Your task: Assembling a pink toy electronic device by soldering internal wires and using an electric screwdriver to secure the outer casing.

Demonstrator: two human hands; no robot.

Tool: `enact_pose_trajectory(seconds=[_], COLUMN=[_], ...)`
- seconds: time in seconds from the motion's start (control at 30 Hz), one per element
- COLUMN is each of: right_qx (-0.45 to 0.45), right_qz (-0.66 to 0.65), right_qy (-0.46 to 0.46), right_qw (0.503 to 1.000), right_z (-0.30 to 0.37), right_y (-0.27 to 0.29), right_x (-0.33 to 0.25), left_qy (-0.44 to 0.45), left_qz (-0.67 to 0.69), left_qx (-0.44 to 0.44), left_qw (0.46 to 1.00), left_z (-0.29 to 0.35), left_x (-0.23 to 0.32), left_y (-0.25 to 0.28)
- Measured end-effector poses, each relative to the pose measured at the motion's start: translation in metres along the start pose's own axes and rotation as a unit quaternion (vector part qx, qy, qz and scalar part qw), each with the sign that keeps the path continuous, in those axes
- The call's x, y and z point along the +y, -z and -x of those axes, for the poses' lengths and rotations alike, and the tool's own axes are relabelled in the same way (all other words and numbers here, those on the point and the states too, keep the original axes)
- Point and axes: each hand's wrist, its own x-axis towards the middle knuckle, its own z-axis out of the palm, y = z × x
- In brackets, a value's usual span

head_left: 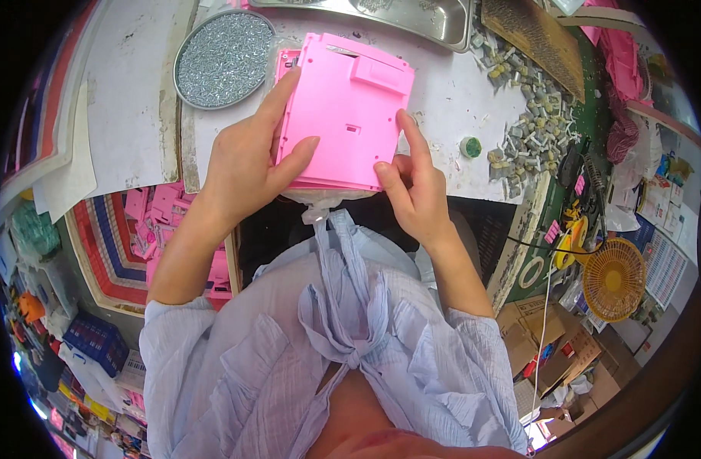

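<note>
A flat pink plastic panel (365, 107) with rounded corners, small screw holes and a slot sits between my two hands over the table's near edge. My left hand (247, 157) grips its left side, thumb on the face and fingers along the edge. On the right edge, my right hand (421, 187) holds the lower corner between thumb and fingers. Another pink piece (287, 60) shows behind the panel's upper left, with a clear plastic bag (315, 213) below its near edge. How these join is hidden.
Silver screws (226, 57) fill a round tray at the far left. A metal tray (446, 24) stands at the back. Several small greyish parts (538, 126) lie heaped right, near a round green object (470, 147). A lined bin (109, 256) holds pink pieces at left.
</note>
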Motion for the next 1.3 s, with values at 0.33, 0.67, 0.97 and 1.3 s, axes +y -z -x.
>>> enact_pose_trajectory(seconds=[0.33, 0.67, 0.97, 1.3], right_qx=[-0.101, -0.069, -0.076, -0.125], right_qz=[0.130, 0.117, 0.038, 0.315], right_qy=[0.078, 0.148, 0.070, 0.116], right_qw=[0.983, 0.980, 0.994, 0.934], right_z=[-0.026, -0.023, -0.025, -0.032], right_y=[0.019, 0.021, 0.020, 0.039], right_x=[-0.008, 0.007, -0.001, -0.029], left_qy=[0.102, 0.106, 0.120, 0.184], left_qz=[-0.014, 0.023, 0.104, 0.161], left_qx=[0.044, 0.057, 0.074, 0.013], left_qw=[0.994, 0.992, 0.985, 0.969], left_z=[0.034, 0.043, 0.058, 0.058], left_x=[0.009, 0.008, -0.013, -0.018], left_y=[-0.010, -0.010, -0.019, -0.010])
